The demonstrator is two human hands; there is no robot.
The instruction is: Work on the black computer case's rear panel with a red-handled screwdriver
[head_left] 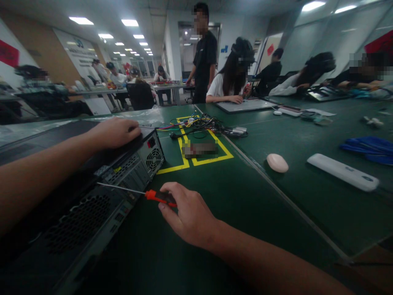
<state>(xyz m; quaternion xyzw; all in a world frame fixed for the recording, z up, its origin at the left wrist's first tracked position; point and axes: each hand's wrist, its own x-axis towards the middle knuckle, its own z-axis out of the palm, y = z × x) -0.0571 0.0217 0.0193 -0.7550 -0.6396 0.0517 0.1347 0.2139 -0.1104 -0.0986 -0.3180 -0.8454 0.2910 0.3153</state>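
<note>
Since the right hand point(188, 217) has that orange-handled screwdriver point(150, 195) slanted across the PC tower point(87, 211) on the green table point(239, 196), I reckon a sideways push could skid it; left hand point(113, 132) lies loose, palm-down on top.

A black computer tower point(92, 217) lies on its side on the green bench point(159, 254); an orange-and-black screwdriver point(150, 195) slants, slim shaft pointing at its rear edge.
</note>
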